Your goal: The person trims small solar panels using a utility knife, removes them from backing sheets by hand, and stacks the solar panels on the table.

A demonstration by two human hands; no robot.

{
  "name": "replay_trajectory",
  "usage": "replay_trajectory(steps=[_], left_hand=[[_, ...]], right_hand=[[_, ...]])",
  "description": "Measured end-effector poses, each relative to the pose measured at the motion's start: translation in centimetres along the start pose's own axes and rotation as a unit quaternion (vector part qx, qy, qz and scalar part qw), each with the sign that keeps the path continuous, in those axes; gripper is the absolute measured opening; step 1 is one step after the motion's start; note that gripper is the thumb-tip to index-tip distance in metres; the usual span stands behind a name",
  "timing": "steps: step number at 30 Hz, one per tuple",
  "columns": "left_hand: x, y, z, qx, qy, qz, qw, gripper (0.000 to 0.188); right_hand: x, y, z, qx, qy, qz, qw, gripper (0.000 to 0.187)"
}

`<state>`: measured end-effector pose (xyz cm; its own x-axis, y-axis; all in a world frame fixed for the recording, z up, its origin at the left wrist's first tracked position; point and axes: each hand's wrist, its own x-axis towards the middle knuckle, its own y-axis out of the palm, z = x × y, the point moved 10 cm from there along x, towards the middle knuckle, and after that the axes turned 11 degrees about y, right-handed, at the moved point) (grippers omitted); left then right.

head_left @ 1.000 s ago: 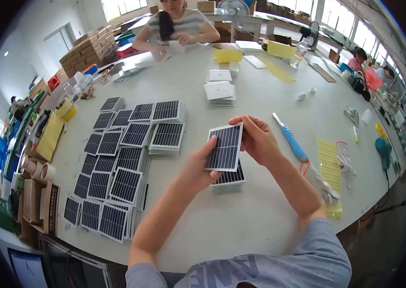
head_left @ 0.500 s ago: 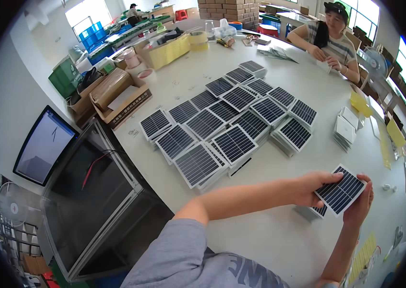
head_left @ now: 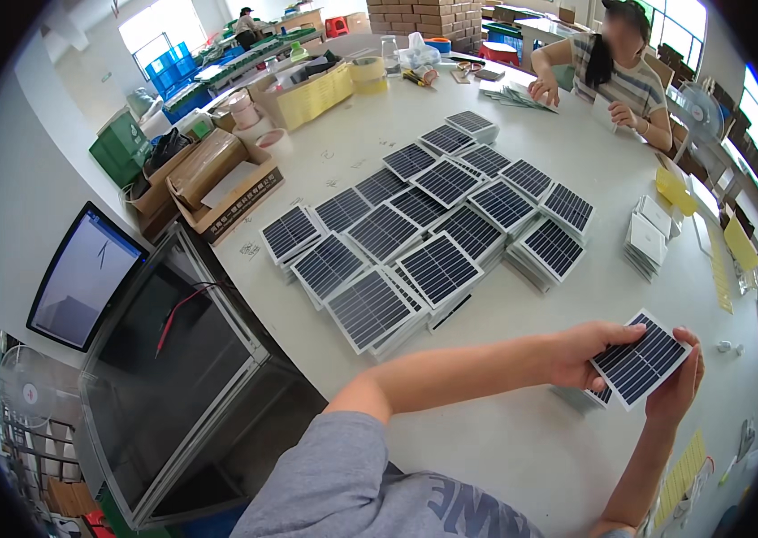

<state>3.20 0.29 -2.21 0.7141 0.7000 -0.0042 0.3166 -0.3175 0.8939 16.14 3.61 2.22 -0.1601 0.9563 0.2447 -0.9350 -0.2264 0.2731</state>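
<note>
Between my two hands is a small solar panel (head_left: pixel 643 360), dark with pale lines and a white border, its face tilted up. My left hand (head_left: pixel 589 351) grips its left edge, thumb on top. My right hand (head_left: pixel 682 381) holds the opposite edge, fingers wrapped round its far right corner. Just under my left hand, partly hidden, a low stack of solar panels (head_left: pixel 583 400) rests on the table. Farther off, several stacks of solar panels (head_left: pixel 385 230) stand close together in the middle of the white table (head_left: pixel 504 448).
Across the table a person (head_left: pixel 616 67) reaches toward a pile of thin sheets (head_left: pixel 518 99). At right stands a stack of white squares (head_left: pixel 646 238). Left are a cardboard box (head_left: pixel 226 184), a monitor (head_left: pixel 87 273) and a dark-topped cabinet (head_left: pixel 159 377) with a red lead.
My hands and the held solar panel have barely moved. Across the table, the person's one hand has shifted left onto the thin sheets, away from the other hand.
</note>
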Motion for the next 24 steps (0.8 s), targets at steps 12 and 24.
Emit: replay_trajectory(steps=[12, 24], left_hand=[[0.3, -0.5, 0.0, -0.012, -0.004, 0.007, 1.000, 0.040], [1.8, -2.4, -0.6, -0.009, 0.065, -0.033, 0.997, 0.040]], right_hand=[[0.5, 1.0, -0.2, -0.010, -0.017, 0.089, 0.996, 0.033], [-0.6, 5.9, -0.4, -0.094, 0.065, 0.073, 0.991, 0.106]])
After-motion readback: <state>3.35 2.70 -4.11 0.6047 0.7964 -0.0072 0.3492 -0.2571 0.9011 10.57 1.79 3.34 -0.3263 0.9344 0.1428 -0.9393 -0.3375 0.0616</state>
